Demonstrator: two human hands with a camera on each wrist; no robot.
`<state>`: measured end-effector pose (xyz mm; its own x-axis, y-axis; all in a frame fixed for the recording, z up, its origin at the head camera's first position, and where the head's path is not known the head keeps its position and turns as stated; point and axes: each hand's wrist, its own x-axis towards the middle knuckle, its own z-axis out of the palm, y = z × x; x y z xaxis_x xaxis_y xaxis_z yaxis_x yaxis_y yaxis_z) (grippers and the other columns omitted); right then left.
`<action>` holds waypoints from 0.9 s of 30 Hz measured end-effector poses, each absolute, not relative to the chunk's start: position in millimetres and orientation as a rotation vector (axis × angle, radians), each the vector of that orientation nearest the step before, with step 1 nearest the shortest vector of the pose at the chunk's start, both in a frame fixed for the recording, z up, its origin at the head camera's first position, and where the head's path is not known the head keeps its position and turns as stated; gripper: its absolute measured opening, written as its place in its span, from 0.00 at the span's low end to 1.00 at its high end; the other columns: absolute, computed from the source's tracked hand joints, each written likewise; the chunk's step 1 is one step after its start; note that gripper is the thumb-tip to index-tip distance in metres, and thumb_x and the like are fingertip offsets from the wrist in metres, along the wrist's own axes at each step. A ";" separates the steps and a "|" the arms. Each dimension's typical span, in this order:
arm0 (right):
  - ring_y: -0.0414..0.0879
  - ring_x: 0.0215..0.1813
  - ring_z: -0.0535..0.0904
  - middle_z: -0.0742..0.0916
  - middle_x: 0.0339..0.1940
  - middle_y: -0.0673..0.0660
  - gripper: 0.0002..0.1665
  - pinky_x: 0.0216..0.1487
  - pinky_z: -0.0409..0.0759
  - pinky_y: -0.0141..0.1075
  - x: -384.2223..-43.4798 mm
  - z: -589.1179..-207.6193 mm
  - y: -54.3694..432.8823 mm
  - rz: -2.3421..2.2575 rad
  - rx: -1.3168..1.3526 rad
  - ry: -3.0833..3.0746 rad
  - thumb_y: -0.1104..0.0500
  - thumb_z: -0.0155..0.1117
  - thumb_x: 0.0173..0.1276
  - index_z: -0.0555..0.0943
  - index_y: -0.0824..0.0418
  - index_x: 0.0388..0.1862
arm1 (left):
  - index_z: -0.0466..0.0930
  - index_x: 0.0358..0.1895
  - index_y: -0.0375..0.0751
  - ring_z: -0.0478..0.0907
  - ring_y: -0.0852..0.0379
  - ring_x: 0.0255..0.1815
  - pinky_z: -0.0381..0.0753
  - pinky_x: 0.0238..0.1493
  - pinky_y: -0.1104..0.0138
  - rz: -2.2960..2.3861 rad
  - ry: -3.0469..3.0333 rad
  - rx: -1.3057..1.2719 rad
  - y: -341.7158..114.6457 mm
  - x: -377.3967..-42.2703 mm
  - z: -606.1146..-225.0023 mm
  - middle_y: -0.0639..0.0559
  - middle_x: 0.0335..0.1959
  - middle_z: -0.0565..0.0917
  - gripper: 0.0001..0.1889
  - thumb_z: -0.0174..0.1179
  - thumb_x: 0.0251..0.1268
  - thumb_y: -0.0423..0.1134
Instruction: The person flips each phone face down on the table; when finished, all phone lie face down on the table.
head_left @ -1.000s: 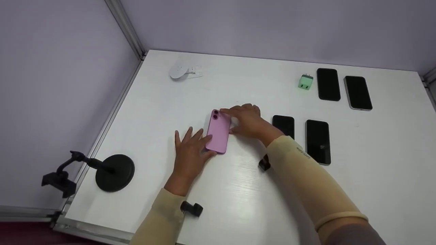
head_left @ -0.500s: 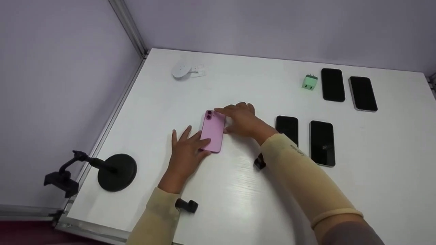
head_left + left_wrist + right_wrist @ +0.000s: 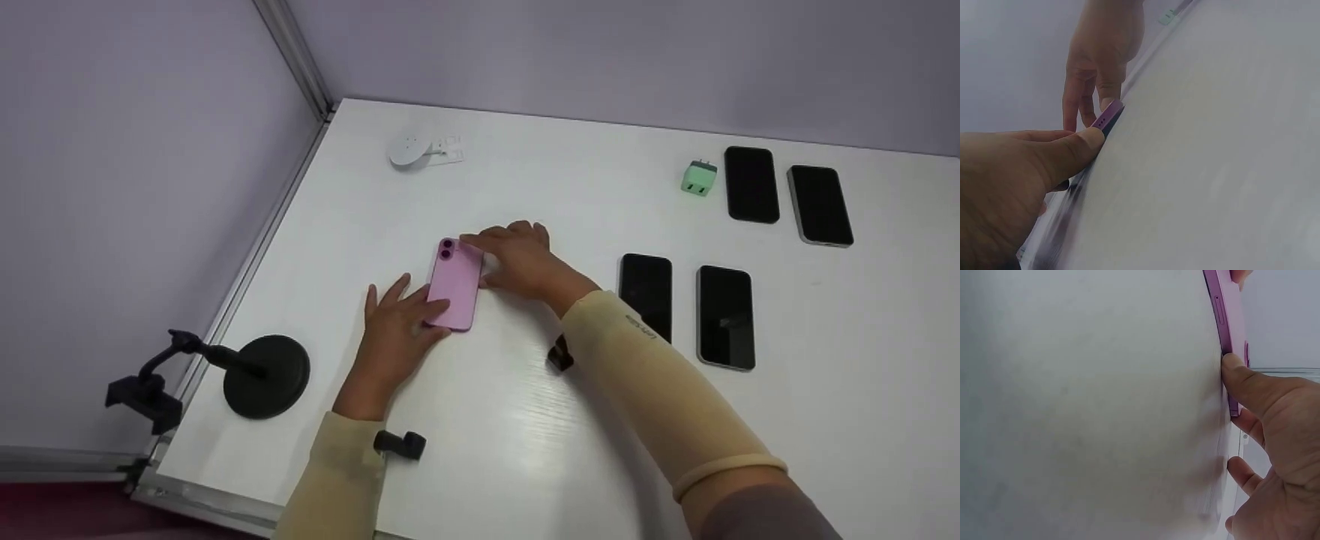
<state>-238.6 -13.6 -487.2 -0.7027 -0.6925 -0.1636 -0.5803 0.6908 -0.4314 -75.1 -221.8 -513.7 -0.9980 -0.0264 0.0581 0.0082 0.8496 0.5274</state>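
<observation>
A pink phone point(image 3: 456, 292) lies back up on the white table point(image 3: 495, 450), its two camera lenses at the far left corner. My left hand point(image 3: 394, 330) grips its near end, thumb at the bottom edge and a finger over the back. My right hand point(image 3: 517, 259) holds the far right corner, thumb against the side edge and index finger along the top. In the left wrist view, the left thumb presses the phone's bottom edge point(image 3: 1107, 118). The right wrist view shows the right thumb on the pink side edge point(image 3: 1220, 312).
A black phone stand point(image 3: 266, 377) with a round base stands at the left. A white charging puck point(image 3: 409, 151) lies at the back. Toward the right are a green charger plug point(image 3: 699, 178) and several dark-screened phones point(image 3: 752, 184), one partly behind my right sleeve point(image 3: 660, 390).
Both hands have slid the pink phone left across the table, keeping their hold. The head view has shifted, so the other things appear slightly farther right.
</observation>
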 end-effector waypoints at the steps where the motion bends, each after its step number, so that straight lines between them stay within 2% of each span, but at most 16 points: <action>1: 0.63 0.85 0.63 0.76 0.84 0.52 0.46 0.86 0.46 0.71 -239.1 -487.2 -13.5 -0.503 -0.998 2.591 0.43 0.74 0.76 0.66 0.33 0.87 | 0.89 0.67 0.57 0.59 0.42 0.90 0.35 0.88 0.33 -0.850 -2.965 0.015 -222.2 -76.5 -513.6 0.47 0.76 0.81 0.23 0.76 0.70 0.45; 9: 0.63 0.86 0.61 0.73 0.86 0.52 0.44 0.86 0.45 0.71 -243.1 -488.4 -12.3 -0.516 -0.963 2.588 0.46 0.71 0.79 0.65 0.33 0.88 | 0.88 0.68 0.57 0.57 0.43 0.90 0.34 0.89 0.35 -0.895 -2.963 0.006 -225.4 -85.3 -515.0 0.48 0.78 0.79 0.23 0.75 0.72 0.45; 17: 0.63 0.82 0.65 0.73 0.86 0.52 0.43 0.83 0.52 0.68 -248.6 -490.3 -13.4 -0.525 -0.949 2.597 0.46 0.71 0.79 0.65 0.35 0.88 | 0.87 0.70 0.56 0.56 0.44 0.91 0.34 0.89 0.35 -0.909 -2.972 0.016 -225.9 -93.5 -515.0 0.48 0.79 0.78 0.24 0.74 0.73 0.45; 27: 0.63 0.82 0.64 0.73 0.86 0.51 0.42 0.83 0.50 0.67 -260.0 -487.0 -15.4 -0.515 -0.907 2.607 0.46 0.70 0.80 0.65 0.35 0.88 | 0.86 0.71 0.57 0.54 0.44 0.92 0.33 0.89 0.36 -0.914 -2.971 0.019 -227.4 -107.8 -516.5 0.49 0.80 0.77 0.24 0.73 0.74 0.46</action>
<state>-260.0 -15.4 -487.0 -0.7419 -0.6432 -0.1892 -0.5229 0.7318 -0.4372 -107.8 -227.4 -516.5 -0.9994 -0.0217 0.0283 -0.0020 0.8271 0.5621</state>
